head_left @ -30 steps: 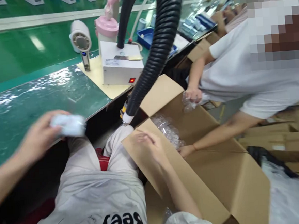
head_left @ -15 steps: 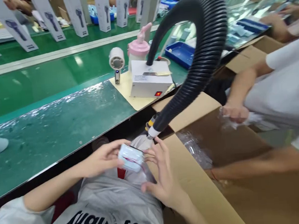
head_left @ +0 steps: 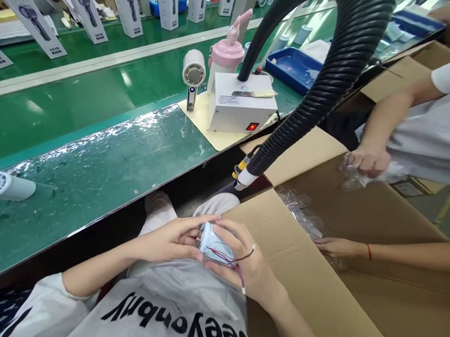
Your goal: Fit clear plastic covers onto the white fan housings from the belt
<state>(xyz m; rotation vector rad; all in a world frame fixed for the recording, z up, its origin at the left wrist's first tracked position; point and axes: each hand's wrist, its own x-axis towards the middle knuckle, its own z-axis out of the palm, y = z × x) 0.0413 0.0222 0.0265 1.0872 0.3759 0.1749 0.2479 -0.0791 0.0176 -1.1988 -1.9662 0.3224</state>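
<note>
Cradling a small white part [head_left: 214,245] over the lap, both hands close around it: the left hand [head_left: 172,240] grips its left side with fingers curled over the top, and the right hand [head_left: 242,262] cups it from below and the right. Thin red and dark wires [head_left: 235,263] trail from the part across the right palm. The part sits just near of the tabletop [head_left: 93,162] edge and just left of the near flap of an open box [head_left: 305,265].

By my reading, the step in hand is inspecting or orienting the part between the fingers. A next move would call for a steady two-handed grip and care that the loose wires do not snag.

Its round, ringed face seems to point up and left, toward the camera; the long axis appears to run from near right to far left, though the fingers hide most of the body.

Beyond, a black hose [head_left: 340,52] arcs down to a nozzle just above the box flap. A white unit [head_left: 239,106] with a red switch stands on the tabletop, a small fan [head_left: 193,73] beside it. At the right, a co-worker's hand [head_left: 366,158] clutches clear wrap, and another reaches into the box.
</note>
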